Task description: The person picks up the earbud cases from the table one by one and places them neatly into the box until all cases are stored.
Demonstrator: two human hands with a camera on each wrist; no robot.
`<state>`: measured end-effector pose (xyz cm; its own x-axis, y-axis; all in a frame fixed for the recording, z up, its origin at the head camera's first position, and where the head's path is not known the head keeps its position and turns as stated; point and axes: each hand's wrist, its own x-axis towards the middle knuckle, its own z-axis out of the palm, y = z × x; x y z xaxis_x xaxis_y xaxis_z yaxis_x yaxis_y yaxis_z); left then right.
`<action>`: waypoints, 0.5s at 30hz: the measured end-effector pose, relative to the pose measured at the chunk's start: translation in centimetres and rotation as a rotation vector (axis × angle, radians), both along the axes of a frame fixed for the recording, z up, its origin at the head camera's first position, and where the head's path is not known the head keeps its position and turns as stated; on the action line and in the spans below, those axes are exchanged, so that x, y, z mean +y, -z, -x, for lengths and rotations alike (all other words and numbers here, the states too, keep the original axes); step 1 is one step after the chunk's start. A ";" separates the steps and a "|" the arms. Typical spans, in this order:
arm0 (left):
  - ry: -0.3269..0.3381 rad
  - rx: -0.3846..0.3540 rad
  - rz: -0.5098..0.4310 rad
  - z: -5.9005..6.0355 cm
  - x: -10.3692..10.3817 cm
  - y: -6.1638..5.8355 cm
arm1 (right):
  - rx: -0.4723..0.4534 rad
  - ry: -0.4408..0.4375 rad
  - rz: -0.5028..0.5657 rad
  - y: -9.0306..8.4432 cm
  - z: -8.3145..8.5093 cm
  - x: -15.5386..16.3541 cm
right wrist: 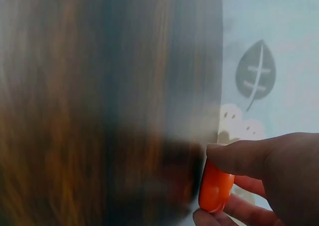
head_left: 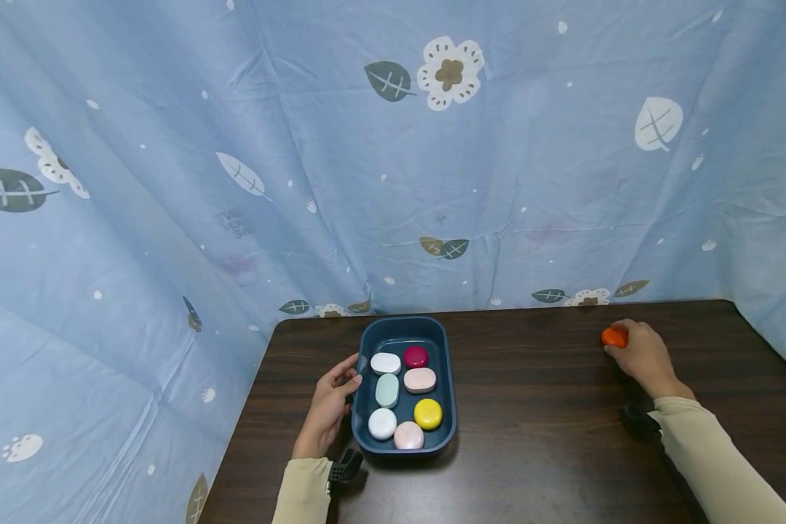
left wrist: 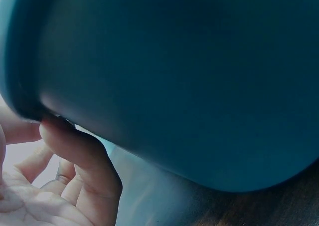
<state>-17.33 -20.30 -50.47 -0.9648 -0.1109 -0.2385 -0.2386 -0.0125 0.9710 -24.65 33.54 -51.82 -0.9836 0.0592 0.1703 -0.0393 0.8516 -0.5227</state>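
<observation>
Low in the frame, left of centre, the left hand (head_left: 327, 411) rests against the left wall of a dark blue tray (head_left: 448, 393), its fingers nearly straight and its thumb at the rim; its grip encloses nothing. Inside the tray lie seven small rounded cases: a pale pink case (head_left: 409, 435) nearest, then a white round case (head_left: 382, 423), a yellow case (head_left: 428, 413), a mint case (head_left: 387, 390), a peach case (head_left: 420, 380), a white oval case (head_left: 385, 362) and a magenta case (head_left: 415, 356). Bare dark tabletop (head_left: 537, 407) separates the tray from the right hand (head_left: 638, 356), well apart at the right of the frame, whose grip pinches an orange case (head_left: 614, 337) between thumb and fingers. Behind everything hangs a blue leaf-print curtain (head_left: 340, 182).
</observation>
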 end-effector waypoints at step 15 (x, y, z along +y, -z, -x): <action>0.002 0.002 -0.006 0.0 -0.1 0.2 | 0.073 -0.161 0.035 -3.1 -1.4 -6.7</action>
<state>-17.30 -20.36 -50.69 -0.9654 -0.1078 -0.2376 -0.2371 -0.0180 0.9713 -23.20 26.84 -48.71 -0.9659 -0.0911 0.2422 -0.2127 0.8128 -0.5423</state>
